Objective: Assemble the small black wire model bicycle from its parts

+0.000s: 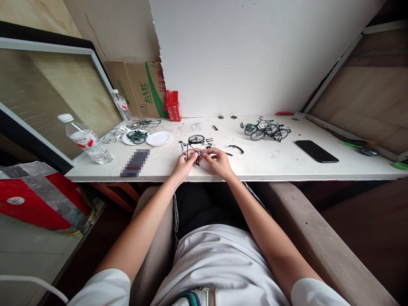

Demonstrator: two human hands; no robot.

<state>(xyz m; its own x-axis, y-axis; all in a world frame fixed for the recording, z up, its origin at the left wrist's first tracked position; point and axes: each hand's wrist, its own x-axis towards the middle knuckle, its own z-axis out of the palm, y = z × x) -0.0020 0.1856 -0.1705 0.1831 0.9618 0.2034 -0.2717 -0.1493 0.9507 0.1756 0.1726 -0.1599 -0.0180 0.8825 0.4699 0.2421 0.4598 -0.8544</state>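
Just above the table's front edge, my left hand [186, 163] is closed on a dark model bicycle frame [188, 149], its thumb near a small round part [199, 154] that looks like a chainring. My right hand [218, 160] meets it from the other side, thumb and forefinger pinched at that round part. Its exact hold is partly hidden by the fingers. Beyond the frame lies a loose spoked wheel [196, 139]. Small black parts [209, 140] are scattered by it. A curved black piece [236, 148], like a mudguard, rests to the right of my right hand.
Two model bicycles [267, 131] stand at the back right, near a black phone [317, 151]. On the left are white plates [159, 138], green bicycle parts [137, 136], a pixelated dark object [136, 163] and water bottles [86, 140]. A red box [173, 106] stands against the wall.
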